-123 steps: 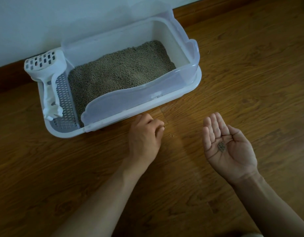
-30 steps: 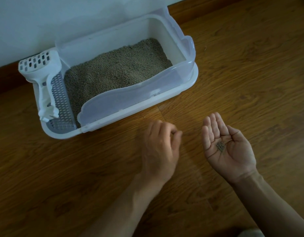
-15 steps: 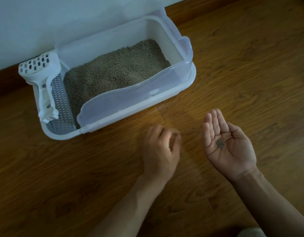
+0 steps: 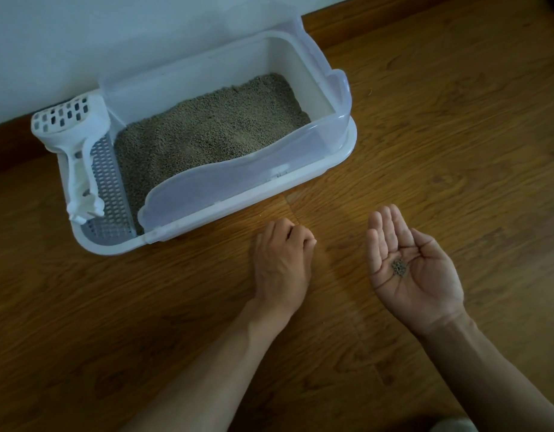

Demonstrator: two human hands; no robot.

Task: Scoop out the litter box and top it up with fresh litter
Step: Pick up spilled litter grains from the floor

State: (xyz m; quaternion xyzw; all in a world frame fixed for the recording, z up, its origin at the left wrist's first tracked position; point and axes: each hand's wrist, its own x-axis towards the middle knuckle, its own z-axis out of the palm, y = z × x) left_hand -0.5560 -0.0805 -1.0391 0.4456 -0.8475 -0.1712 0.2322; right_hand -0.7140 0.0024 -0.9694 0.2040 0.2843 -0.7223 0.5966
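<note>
Right now my left hand [image 4: 281, 263] sits knuckles-up on the wooden floor [image 4: 441, 126], its fingers curled with the tips drawn together as for a pinch; whether a grain is caught between them I cannot tell. My right hand [image 4: 409, 269] lies palm-up just to the right of it, fingers straight and relaxed, a small heap of stray litter grains [image 4: 398, 267] cradled in the hollow of the palm.

Ahead of both hands, near the left one's knuckles, stands the litter box [image 4: 341, 157], set along the wall [image 4: 113, 42]. Its bed of litter [image 4: 207, 135] fills the tray, and the white scoop [image 4: 72, 145] rests on the grated step [image 4: 108, 188] at the box's far left end, well away from either hand.

These grains will handle as tiny, dry, light and hard things, I judge: they roll freely, so a flat palm spills them at any tilt. Off the smooth floor each wants a fingertip pinch, or a sweep into the cupped palm. I would keep the right palm level and slightly cupped while carrying it over the box's low front wall.

As for the scoop, it looks stiff, light plastic; the moulded handle pointing toward me is where I would take hold.
</note>
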